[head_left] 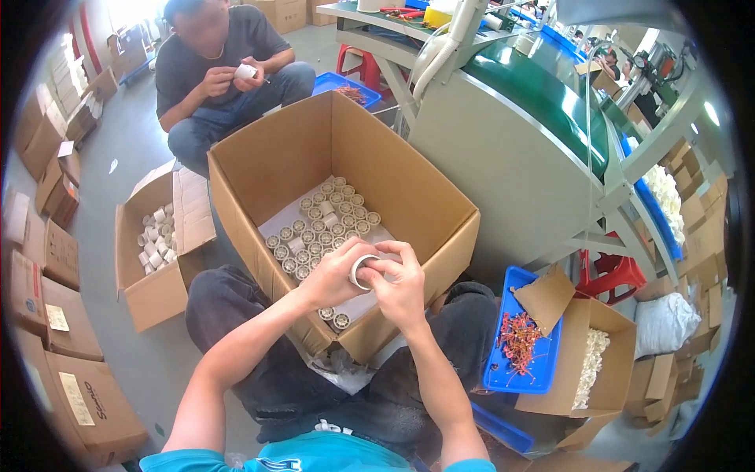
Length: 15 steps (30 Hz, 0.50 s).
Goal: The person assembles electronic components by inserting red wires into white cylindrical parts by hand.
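Over the near edge of a large open carton (271, 153), both my hands meet on a short white plastic cylinder (355, 275). My left hand (332, 277) is closed round its outer side. The fingers of my right hand (399, 289) pinch at its open end, with the thumb at or just inside the rim; whatever small piece they may hold there is hidden. Below my hands, several rows of similar round white parts (321, 228) stand on the carton's bottom, most with their open ends up. A few lie on their sides.
Across the carton, a co-worker (228, 75) squats with a white part in hand. A smaller carton (149, 291) of white cylinders stands left. At right are a blue tray (515, 381) of red wired pieces, a carton (621, 346) of small white pieces and a green-belted conveyor (543, 102).
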### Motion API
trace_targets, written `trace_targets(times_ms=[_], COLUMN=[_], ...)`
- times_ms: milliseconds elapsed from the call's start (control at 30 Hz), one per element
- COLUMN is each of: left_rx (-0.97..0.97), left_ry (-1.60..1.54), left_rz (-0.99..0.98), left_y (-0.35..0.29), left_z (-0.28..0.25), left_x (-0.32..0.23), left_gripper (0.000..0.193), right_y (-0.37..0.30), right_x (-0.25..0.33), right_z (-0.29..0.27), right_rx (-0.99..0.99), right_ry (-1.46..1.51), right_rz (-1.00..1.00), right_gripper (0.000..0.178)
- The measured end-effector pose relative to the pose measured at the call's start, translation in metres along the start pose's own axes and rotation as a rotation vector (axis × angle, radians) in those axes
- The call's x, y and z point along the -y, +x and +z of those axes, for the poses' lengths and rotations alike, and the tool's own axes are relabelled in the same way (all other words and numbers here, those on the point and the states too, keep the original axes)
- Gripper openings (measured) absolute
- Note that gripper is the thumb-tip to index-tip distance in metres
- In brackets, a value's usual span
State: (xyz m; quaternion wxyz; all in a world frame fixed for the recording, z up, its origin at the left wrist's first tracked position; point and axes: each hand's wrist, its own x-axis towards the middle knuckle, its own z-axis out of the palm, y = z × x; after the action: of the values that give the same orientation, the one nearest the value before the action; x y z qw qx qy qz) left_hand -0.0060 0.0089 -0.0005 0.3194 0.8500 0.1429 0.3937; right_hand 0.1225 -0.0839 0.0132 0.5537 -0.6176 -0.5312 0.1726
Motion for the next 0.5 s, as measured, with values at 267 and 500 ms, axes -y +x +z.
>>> trace_targets(times_ms=[267,500], left_rx=[-0.009,0.019], left_ry=[-0.071,-0.035], left_rz=[-0.034,-0.039], left_y=[0.0,0.002], left_z=[-0.0021,-0.0008], left_x=[0.0011,-0.0038], left_gripper=[0.043,0.043], right_y=[0.0007,-0.0044], right_x=[0.0078,0.0044], right_z=[-0.0106,-0.0046], right_rx=[0.125,0.004], right_ry=[0.145,0.058], right_rz=[0.081,0.042], right_gripper=[0.021,0.019])
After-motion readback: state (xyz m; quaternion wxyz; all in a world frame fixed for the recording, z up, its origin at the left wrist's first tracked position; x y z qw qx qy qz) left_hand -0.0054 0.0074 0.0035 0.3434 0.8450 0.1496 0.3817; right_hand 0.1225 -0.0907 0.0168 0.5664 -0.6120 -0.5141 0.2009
